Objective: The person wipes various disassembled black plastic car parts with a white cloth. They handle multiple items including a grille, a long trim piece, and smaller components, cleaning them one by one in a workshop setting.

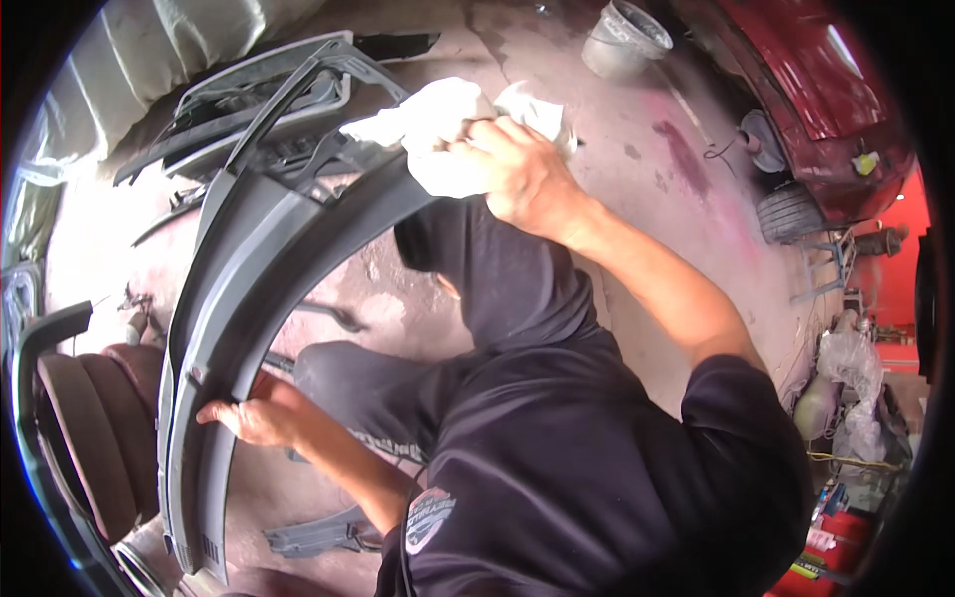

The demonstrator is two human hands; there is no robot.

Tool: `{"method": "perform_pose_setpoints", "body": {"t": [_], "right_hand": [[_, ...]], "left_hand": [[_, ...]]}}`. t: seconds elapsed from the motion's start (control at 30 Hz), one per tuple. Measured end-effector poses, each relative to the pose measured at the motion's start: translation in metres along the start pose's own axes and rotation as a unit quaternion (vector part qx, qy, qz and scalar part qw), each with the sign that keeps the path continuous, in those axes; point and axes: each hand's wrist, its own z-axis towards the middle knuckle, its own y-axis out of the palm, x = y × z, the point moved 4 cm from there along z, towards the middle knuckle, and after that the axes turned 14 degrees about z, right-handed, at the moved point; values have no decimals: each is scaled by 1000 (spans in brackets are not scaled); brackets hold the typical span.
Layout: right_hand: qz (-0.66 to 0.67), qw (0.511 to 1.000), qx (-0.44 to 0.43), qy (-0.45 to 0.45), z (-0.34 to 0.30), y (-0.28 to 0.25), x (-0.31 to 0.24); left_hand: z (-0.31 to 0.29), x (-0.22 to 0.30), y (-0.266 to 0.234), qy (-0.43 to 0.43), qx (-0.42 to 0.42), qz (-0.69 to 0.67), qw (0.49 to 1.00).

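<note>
Up top, my R hand [527, 179] clutches white cloth [438, 129] against dk panel [224, 338]; lower down, my L hand [261, 416] grips panel's inner edge.

Room over floor [622, 179] right of the cloth [433, 119]; long trim [234, 323] blocks left

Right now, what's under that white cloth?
The curved dark panel runs up to the edge of the white cloth in the right hand. What lies directly beneath the cloth is hidden.
</note>
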Motion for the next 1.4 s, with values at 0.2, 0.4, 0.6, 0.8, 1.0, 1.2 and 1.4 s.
{"method": "perform_pose_setpoints", "body": {"t": [0.2, 0.4, 0.6, 0.8, 1.0, 1.2, 1.4], "right_hand": [[22, 1000, 2, 13, -92, -13, 83], [112, 930, 250, 244, -123, -134, 178], [286, 933, 136, -171, 143, -37, -19], [91, 985, 30, -141, 198, 23, 49], [314, 932, -96, -152, 220, 31, 30], [263, 868, -163, -389, 212, 39, -164], [289, 907, -191, -240, 224, 59, -3]], "left_hand": [[17, -5, -7, 0, 13, -1, 1000], [7, -8, 0, -50, -27, -23, 998], [-8, -2, -2, -33, -104, -85, 990], [-22, 1, -5, 20, -141, -108, 984], [-53, -11, -6, 54, -173, -41, 983], [-60, -5, 0, 62, -276, -140, 949], [-55, -16, -9, 25, -125, -85, 988]]}}
